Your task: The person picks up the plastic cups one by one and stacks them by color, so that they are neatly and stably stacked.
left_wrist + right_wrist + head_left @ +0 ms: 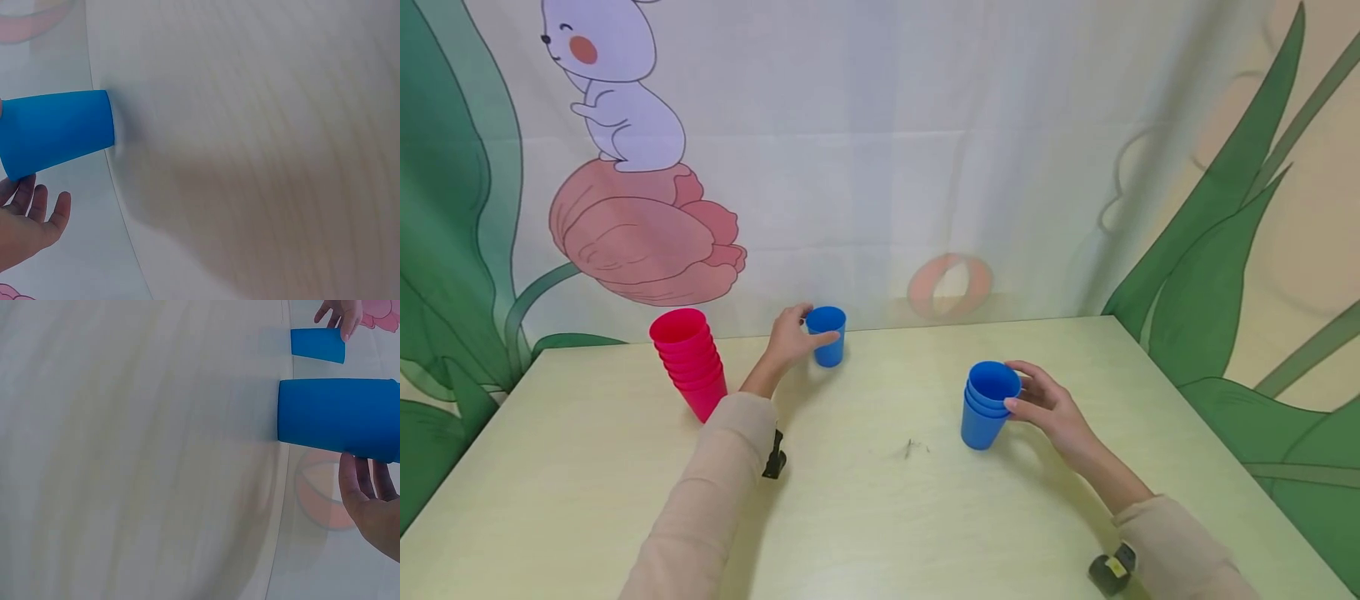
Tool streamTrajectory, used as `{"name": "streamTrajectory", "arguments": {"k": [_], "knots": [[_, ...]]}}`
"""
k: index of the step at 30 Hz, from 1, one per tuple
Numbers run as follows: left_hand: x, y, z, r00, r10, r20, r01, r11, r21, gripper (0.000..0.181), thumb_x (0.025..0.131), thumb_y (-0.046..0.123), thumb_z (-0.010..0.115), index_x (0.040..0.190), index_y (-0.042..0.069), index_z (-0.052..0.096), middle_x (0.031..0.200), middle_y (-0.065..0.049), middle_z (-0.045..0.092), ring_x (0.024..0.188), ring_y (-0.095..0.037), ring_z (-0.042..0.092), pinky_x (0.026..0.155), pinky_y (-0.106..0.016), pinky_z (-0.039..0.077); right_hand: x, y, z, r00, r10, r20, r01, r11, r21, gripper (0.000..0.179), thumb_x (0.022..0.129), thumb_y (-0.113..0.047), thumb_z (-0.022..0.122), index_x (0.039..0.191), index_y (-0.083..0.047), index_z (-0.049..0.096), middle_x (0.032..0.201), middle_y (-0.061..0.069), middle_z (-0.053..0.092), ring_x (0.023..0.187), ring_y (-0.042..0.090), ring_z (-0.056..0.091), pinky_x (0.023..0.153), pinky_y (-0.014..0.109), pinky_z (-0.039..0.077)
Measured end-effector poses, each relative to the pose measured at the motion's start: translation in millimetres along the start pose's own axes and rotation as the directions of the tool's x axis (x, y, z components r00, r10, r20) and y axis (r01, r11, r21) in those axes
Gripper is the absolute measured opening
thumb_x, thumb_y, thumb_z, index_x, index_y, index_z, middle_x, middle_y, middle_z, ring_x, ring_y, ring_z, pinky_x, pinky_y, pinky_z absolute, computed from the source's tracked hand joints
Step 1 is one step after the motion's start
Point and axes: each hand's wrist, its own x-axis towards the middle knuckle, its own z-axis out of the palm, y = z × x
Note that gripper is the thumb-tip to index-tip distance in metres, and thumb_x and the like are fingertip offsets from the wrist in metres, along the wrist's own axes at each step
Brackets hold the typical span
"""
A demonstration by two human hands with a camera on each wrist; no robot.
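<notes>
At the back of the table, a single blue cup [830, 346] stands upright with its mouth upward. My left hand [792, 337] pinches it near the rim from the left, thumb in front and fingers behind. Nearer and to the right stands a short stack of nested blue cups [979, 425]. My right hand [1060, 418] grips that stack by its upper part from the right, the thumb on the near side. In the right wrist view the stack [337, 415] has fingertips against its side, with the single blue cup [317, 345] farther off.
A tall stack of several nested red cups [700, 375] stands left of my left forearm. The pale wooden table [865, 517] has a small dark mark near its middle. Behind its back edge hangs a printed curtain [850, 167] with plants and a white animal.
</notes>
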Motion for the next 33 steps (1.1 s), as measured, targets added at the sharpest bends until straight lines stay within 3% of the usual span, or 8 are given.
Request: {"name": "streamTrajectory", "arguments": {"k": [9, 20, 24, 30, 33], "knots": [[-1.0, -0.1, -1.5, 1.0, -0.01, 0.002, 0.01, 1.0, 0.001, 0.071, 0.083, 0.033, 0.068, 0.137, 0.001, 0.034, 0.137, -0.018, 0.038, 0.126, -0.033, 0.035, 0.102, -0.045, 0.035, -0.3, -1.5, 1.3, 1.0, 0.011, -0.001, -0.011, 1.0, -0.009, 0.055, 0.092, -0.017, 0.056, 0.139, -0.006, 0.032, 0.134, 0.027, 0.041, 0.112, 0.031, 0.051, 0.087, 0.054, 0.045], [-13.1, 12.0, -0.7, 0.998, 0.049, -0.029, -0.05, 0.998, -0.049, 0.071, 0.081, 0.036, 0.07, 0.135, 0.002, 0.039, 0.134, -0.016, 0.043, 0.124, -0.031, 0.038, 0.1, -0.045, 0.036, 0.4, -0.4, 0.2, 1.0, 0.015, 0.002, -0.015, 1.0, -0.006, 0.055, 0.092, -0.018, 0.056, 0.139, -0.007, 0.031, 0.134, 0.027, 0.04, 0.116, 0.041, 0.045, 0.087, 0.054, 0.045], [-18.6, 16.2, -1.3, 0.997, 0.069, -0.038, -0.072, 0.994, -0.082, 0.071, 0.08, 0.035, 0.071, 0.135, 0.003, 0.04, 0.134, -0.015, 0.044, 0.124, -0.032, 0.038, 0.1, -0.046, 0.037, 0.5, 0.0, 0.1, 1.0, 0.01, 0.003, -0.01, 1.0, -0.003, 0.055, 0.092, -0.018, 0.056, 0.139, -0.007, 0.031, 0.134, 0.027, 0.04, 0.114, 0.037, 0.048, 0.087, 0.054, 0.045], [-26.3, 22.7, -3.5, 0.994, 0.098, -0.045, -0.103, 0.988, -0.116, 0.069, 0.079, 0.035, 0.072, 0.134, 0.004, 0.042, 0.131, -0.014, 0.046, 0.124, -0.033, 0.039, 0.097, -0.048, 0.039, 0.4, 0.7, -0.2, 1.0, 0.005, 0.006, -0.005, 1.0, -0.001, 0.055, 0.092, -0.018, 0.056, 0.139, -0.007, 0.031, 0.133, 0.027, 0.041, 0.105, 0.015, 0.055, 0.086, 0.053, 0.046], [-30.9, 26.3, -4.5, 0.993, 0.11, -0.046, -0.115, 0.986, -0.118, 0.069, 0.079, 0.035, 0.072, 0.134, 0.005, 0.043, 0.13, -0.013, 0.047, 0.122, -0.032, 0.039, 0.095, -0.048, 0.04, 0.3, 0.8, -0.6, 1.0, 0.003, 0.007, -0.003, 1.0, -0.004, 0.055, 0.092, -0.018, 0.056, 0.14, -0.006, 0.031, 0.134, 0.027, 0.041, 0.105, 0.016, 0.055, 0.086, 0.053, 0.046]]}}
